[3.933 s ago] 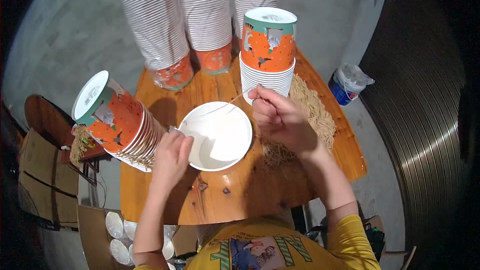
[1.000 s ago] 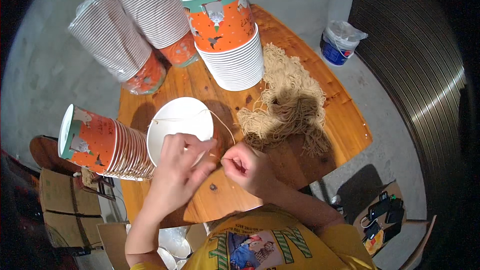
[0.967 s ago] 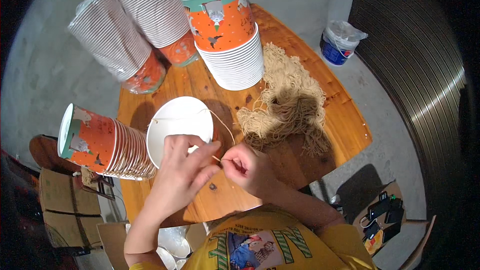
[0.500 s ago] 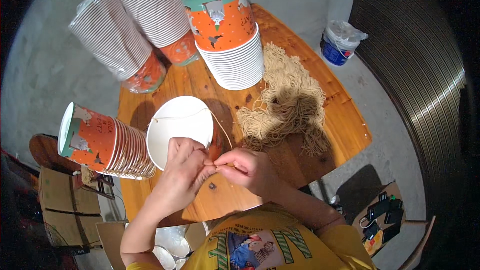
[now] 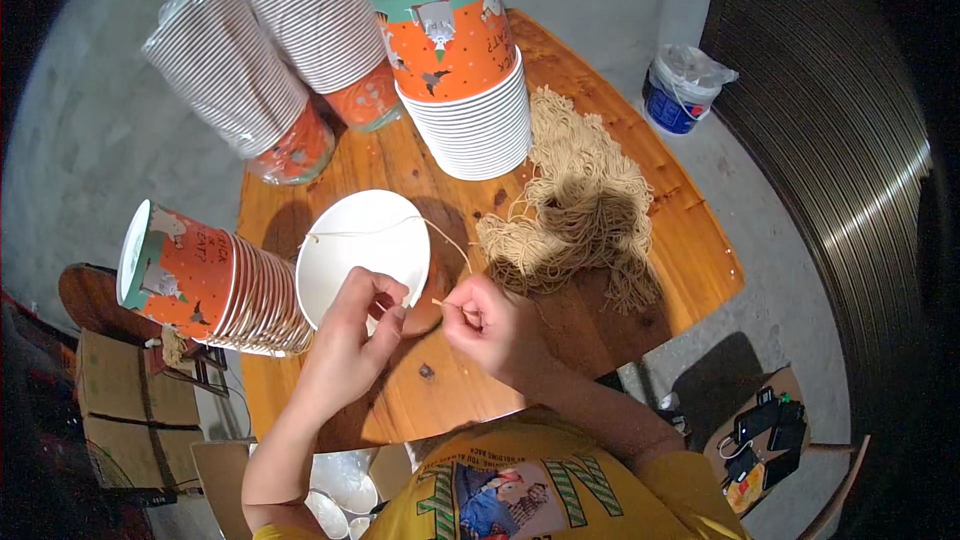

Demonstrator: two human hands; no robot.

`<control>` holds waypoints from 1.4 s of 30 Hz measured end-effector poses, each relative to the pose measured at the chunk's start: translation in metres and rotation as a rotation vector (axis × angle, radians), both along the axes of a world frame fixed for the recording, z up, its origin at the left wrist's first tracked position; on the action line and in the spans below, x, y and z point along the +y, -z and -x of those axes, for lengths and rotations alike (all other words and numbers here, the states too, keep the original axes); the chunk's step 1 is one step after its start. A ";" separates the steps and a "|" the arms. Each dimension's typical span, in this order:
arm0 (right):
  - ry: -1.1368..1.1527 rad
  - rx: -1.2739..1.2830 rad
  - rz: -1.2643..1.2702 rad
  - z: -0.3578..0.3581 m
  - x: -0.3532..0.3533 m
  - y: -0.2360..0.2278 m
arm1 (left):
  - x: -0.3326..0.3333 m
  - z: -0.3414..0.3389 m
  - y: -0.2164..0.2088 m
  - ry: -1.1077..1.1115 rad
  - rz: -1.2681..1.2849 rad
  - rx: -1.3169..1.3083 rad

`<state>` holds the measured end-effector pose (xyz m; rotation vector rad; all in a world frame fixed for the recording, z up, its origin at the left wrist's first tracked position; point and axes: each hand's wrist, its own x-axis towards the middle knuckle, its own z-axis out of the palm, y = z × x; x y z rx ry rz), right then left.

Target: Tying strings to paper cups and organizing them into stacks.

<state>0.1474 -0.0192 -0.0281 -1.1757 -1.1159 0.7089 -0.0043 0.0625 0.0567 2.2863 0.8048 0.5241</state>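
A white-lined paper bucket (image 5: 350, 230) with an orange outside lies tipped on the table, its mouth toward me. A thin beige cord (image 5: 452, 242) crosses that mouth from a knot at the left rim, then runs over the right rim down to my right hand (image 5: 490, 325). Thumb and forefinger there are pinched on the cord, and a short end pokes out to the left. At the bucket's near rim is my left hand (image 5: 360, 325), fingers curled and thumb brought close to the forefinger; what they hold, if anything, is too small to make out.
Beige cords (image 5: 590, 205) lie heaped on the right of the wooden table (image 5: 460, 390). A bucket stack (image 5: 465, 125) stands behind; another stack with cords (image 5: 215, 280) lies left. Plastic-wrapped stacks (image 5: 235, 65) stand at the back left. A blue-and-white pail (image 5: 683, 90) is on the floor.
My hands, earlier meeting at the cord, have drawn apart. The left has shifted slightly left toward the bucket; the right still pinches the cord, its short end now showing.
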 end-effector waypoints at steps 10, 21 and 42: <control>0.127 -0.163 -0.124 0.008 0.015 0.000 | 0.003 0.001 0.004 -0.050 0.177 0.007; 0.120 -0.180 -0.101 0.011 0.025 0.005 | 0.020 -0.005 -0.005 0.031 0.241 0.184; -0.057 -0.392 -0.117 -0.008 0.043 -0.035 | 0.032 0.003 0.001 -0.013 0.306 -0.172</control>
